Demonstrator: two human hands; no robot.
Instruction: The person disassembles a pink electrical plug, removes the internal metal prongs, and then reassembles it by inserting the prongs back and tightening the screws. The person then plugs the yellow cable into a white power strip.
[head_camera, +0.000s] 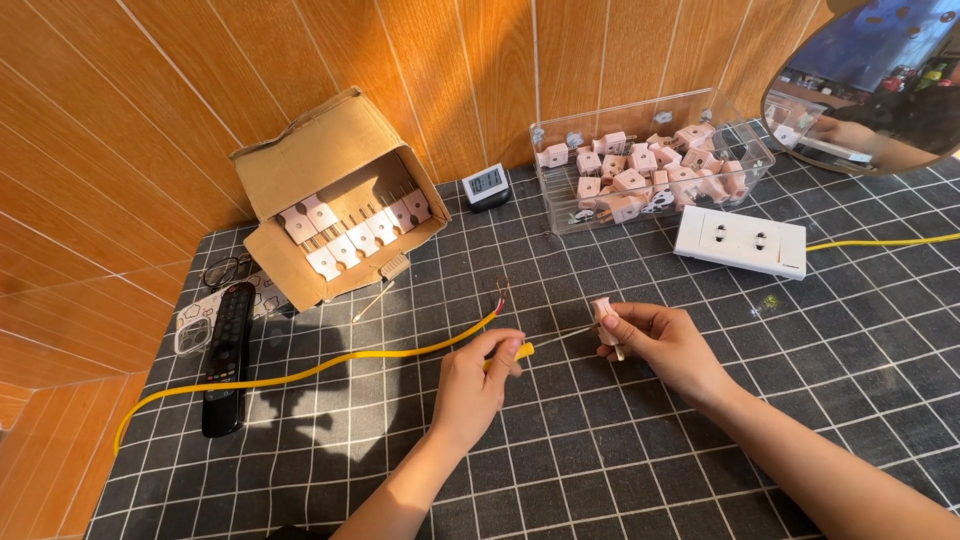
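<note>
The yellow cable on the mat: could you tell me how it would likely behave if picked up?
The yellow cable lies in loose curves, so it probably droops. Its thinness suggests little weight. Bare wire ends look easily bent.

Small home assembly bench for electrical plugs.
Wood-panelled wall (150, 90); gridded mat (600, 460); cardboard box (330, 190) and clear bin (650, 160) of pink plugs; remote control (227, 355).
</note>
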